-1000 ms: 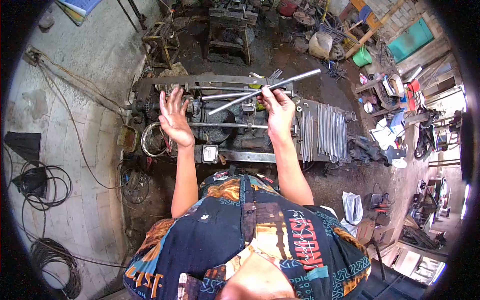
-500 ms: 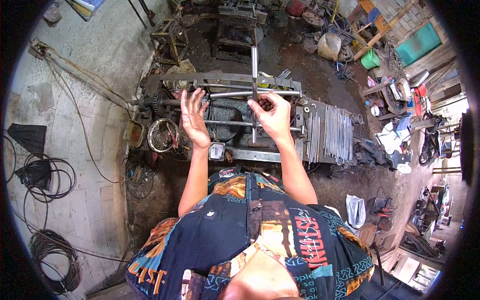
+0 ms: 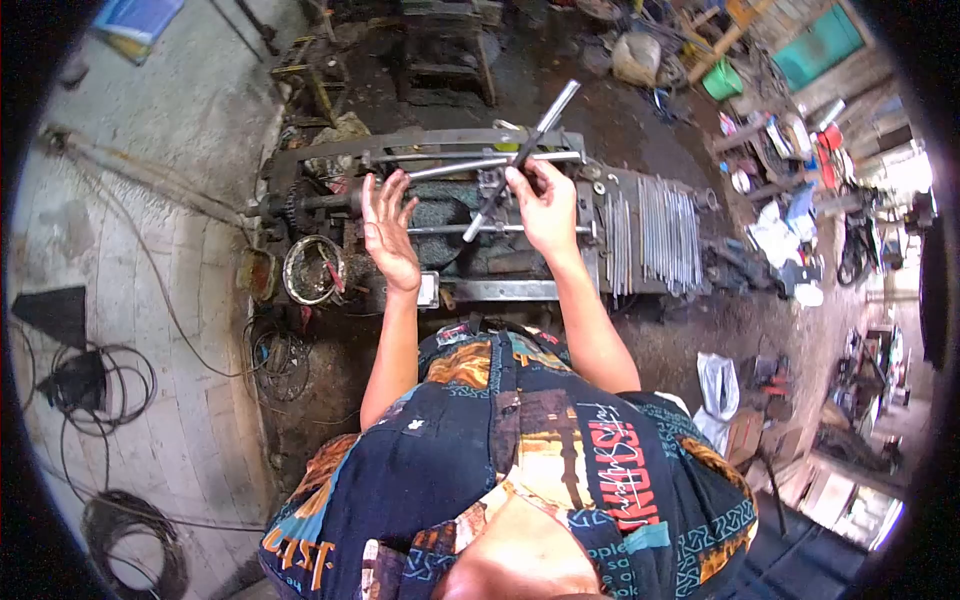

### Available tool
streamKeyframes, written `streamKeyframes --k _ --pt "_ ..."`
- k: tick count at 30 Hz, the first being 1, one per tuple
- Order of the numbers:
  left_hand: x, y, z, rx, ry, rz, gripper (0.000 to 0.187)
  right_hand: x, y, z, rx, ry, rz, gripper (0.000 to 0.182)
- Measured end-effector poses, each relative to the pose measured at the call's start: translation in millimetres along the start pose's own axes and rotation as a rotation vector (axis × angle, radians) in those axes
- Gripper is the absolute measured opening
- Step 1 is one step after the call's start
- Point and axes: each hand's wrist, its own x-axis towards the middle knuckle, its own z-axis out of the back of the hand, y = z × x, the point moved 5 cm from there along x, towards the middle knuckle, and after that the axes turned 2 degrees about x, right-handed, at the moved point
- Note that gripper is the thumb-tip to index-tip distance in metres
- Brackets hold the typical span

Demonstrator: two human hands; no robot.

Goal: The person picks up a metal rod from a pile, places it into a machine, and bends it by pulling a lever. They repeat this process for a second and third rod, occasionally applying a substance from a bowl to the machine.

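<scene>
My right hand point(image 3: 549, 208) pinches a straight metal rod point(image 3: 552, 112) near its middle, between thumb and fingers. The rod slants from upper right to lower left, shiny at both ends and darker along the middle. Beneath it lies a long metal machine frame point(image 3: 510, 291) with horizontal bars running across. Raised at the frame's left part, my left hand point(image 3: 391, 237) is open, its fingers spread and nothing in it. Another shiny bar point(image 3: 455, 170) stretches between the two hands, over the machine.
Several metal rods point(image 3: 668, 235) lie side by side at the machine's right end. A round bucket point(image 3: 289, 276) stands at its left, and a small white-rimmed container point(image 3: 429, 290) sits by my left wrist. Coiled cable point(image 3: 128, 535) lies far left. A green bucket point(image 3: 722, 80) is at the back right.
The rod in my right hand has turned from nearly upright in view to a slant, its top going right and its lower end left. My left hand stays open.
</scene>
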Motion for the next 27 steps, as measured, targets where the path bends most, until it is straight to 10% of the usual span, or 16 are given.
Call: streamKeyframes --k 27 --pt "-142 198 -282 0.185 0.732 0.479 0.094 -136 -163 449 0.183 -0.895 -0.408 0.015"
